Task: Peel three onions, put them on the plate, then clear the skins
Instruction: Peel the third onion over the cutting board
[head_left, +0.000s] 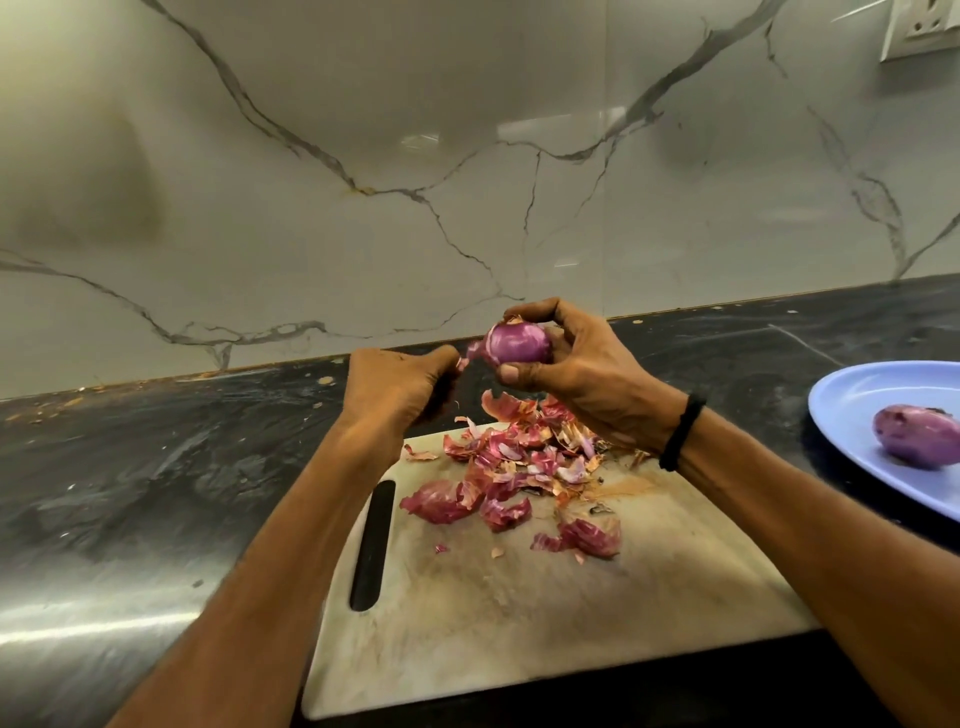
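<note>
Many loose skins (519, 462) lie heaped on the far half of the cutting board (519, 649), the item nearest me. Above the board's far edge, both my hands work in the air. My right hand (587, 374) grasps the onion (519, 343), fingers curled over its top and thumb beneath. Its long axis runs left to right, and its left end points at my left hand (400, 384). That hand is clenched, its fingertips pinching a strip of skin (475, 352) attached at that end. Assessment: the pull must go leftward, away from the onion, along that axis. To the right, apart from the board, the plate (852, 395) carries one peeled onion (917, 436). My right hand is the nearer to it, so delivery falls to that side. The skins are not yet cleared.
</note>
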